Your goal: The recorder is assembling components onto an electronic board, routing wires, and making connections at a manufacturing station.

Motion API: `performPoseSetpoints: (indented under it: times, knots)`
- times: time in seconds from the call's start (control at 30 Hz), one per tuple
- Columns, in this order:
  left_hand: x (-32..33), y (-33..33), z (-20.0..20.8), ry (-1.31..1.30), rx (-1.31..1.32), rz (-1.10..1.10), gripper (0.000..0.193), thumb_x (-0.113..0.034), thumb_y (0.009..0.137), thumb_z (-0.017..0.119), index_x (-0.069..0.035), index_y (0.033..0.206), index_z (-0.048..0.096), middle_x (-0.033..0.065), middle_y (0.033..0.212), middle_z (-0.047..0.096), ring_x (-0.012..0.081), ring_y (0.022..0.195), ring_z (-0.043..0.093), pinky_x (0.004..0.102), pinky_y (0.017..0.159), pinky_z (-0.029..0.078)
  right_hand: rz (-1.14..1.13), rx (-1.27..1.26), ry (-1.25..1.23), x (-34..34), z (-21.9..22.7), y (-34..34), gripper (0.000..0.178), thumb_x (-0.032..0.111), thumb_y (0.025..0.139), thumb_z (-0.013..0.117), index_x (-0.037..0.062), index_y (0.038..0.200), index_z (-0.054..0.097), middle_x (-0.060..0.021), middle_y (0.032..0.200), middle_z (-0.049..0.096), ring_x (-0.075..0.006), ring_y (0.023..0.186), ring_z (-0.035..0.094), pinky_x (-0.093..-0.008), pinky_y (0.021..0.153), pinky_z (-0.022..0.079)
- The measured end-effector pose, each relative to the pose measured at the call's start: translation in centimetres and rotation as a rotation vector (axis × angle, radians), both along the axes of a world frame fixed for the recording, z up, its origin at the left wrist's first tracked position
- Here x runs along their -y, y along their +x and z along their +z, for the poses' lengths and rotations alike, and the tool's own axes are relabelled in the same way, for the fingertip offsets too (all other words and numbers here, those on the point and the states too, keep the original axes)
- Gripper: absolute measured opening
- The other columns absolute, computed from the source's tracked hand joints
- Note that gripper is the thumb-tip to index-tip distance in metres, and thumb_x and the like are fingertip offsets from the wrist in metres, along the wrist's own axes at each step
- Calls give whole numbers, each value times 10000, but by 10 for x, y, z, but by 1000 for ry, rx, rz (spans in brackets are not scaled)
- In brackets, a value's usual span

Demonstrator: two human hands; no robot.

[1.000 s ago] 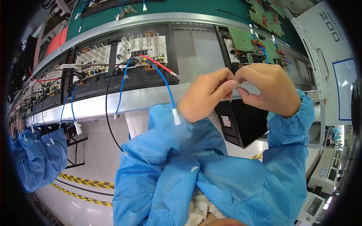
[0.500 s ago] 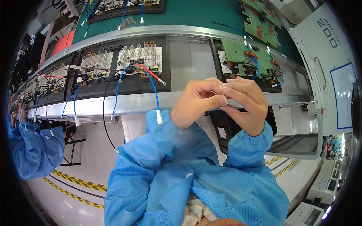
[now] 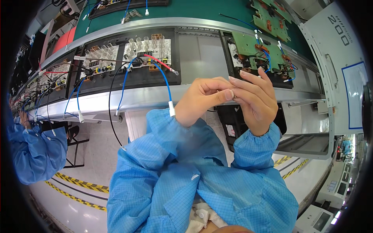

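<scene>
A green conveyor belt (image 3: 202, 8) ran across the top of the view, carrying a green circuit board (image 3: 254, 46) with blue leads, and a black fixture tray (image 3: 128, 64) with blue wires hanging over the metal rail (image 3: 136, 101). Below the rail, the left hand (image 3: 202, 101) and right hand (image 3: 252, 99) met fingertip to fingertip, both in blue sleeves. Both were closed in a pinch on a tiny part (image 3: 233, 95), too small to identify, held between the thumbs in front of the rail.

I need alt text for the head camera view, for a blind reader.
Two bare hands, the left hand and right hand, meet fingertip to fingertip, pinching something too small to identify. Behind them, blue wires hang from a conveyor carrying circuit boards.
</scene>
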State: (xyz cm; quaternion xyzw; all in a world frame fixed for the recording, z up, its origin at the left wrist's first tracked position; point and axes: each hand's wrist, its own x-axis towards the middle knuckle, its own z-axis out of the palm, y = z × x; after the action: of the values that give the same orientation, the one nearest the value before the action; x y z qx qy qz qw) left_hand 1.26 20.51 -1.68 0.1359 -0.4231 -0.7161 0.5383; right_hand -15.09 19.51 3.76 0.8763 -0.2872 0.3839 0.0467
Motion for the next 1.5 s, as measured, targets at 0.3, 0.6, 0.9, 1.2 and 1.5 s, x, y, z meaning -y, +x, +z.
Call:
performPoseSetpoints:
  times: [0.3, 0.6, 0.9, 1.2, 1.5]
  knots:
    - [-8, 0, 1, -165, 212, 134, 155, -110, 834, 655, 20, 917, 658, 65, 867, 652, 90, 789, 586, 237, 707, 467, -12, 26, 33, -11, -12, -9, 135, 164, 698, 708, 170, 833, 706, -8, 1003, 658, -236, 1032, 580, -456, 992, 380]
    - [-16, -25, -9, -188, 287, 240, 114, -29, 779, 663, 11, 886, 668, 84, 790, 624, 134, 721, 563, 261, 666, 452, -132, 234, -160, -17, -48, -30, 187, 126, 656, 766, 257, 781, 722, -15, 1050, 572, -246, 1046, 531, -511, 988, 384]
    - [-10, -28, -12, -223, 294, 325, 123, -3, 764, 664, -8, 886, 685, 85, 786, 646, 144, 707, 589, 267, 641, 470, -148, 249, -147, -13, -51, -28, 163, 146, 675, 768, 254, 788, 720, 3, 950, 549, -233, 1017, 531, -507, 994, 380]
    - [-5, -14, -6, -169, 233, 351, 120, -74, 779, 694, -9, 880, 694, 92, 758, 669, 130, 699, 614, 253, 625, 472, -100, 349, -84, 0, -48, -5, 158, 140, 657, 752, 252, 764, 722, 7, 996, 557, -231, 1057, 514, -504, 1030, 345]
    - [15, 8, 7, 10, 253, -132, 156, 2, 775, 672, 75, 912, 661, 131, 819, 682, 160, 760, 649, 259, 715, 515, 33, -1, 133, 12, -22, -30, 201, 124, 620, 753, 255, 769, 728, -35, 1174, 554, -288, 1164, 467, -505, 1037, 317]
